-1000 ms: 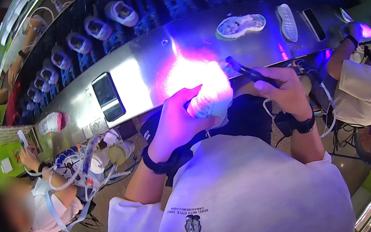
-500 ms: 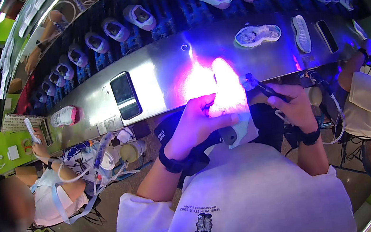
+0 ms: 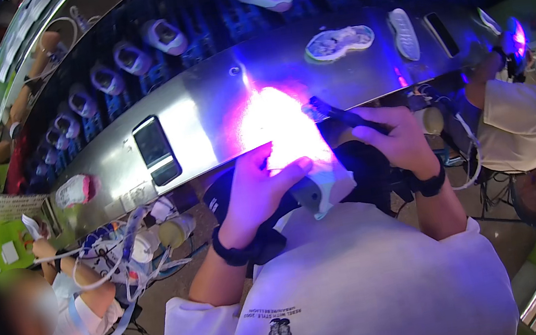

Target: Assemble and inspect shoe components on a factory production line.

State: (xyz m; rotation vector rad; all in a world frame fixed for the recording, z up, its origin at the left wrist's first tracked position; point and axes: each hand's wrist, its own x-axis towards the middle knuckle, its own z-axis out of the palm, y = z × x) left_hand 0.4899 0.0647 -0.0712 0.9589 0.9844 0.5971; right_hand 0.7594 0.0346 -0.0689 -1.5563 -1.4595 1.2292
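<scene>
On my head feed I see the left hand (image 3: 254,194) with its grip closed around 1 glare-washed shoe part (image 3: 334,184) by the near edge of the table (image 3: 203,125); the right hand (image 3: 399,137) pinches 1 black brush (image 3: 341,115), bristles close by, contact unclear to me

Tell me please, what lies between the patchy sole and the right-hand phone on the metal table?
A white sole lies between the patchy sole and the right-hand phone, apart from both, in the head view.
</scene>
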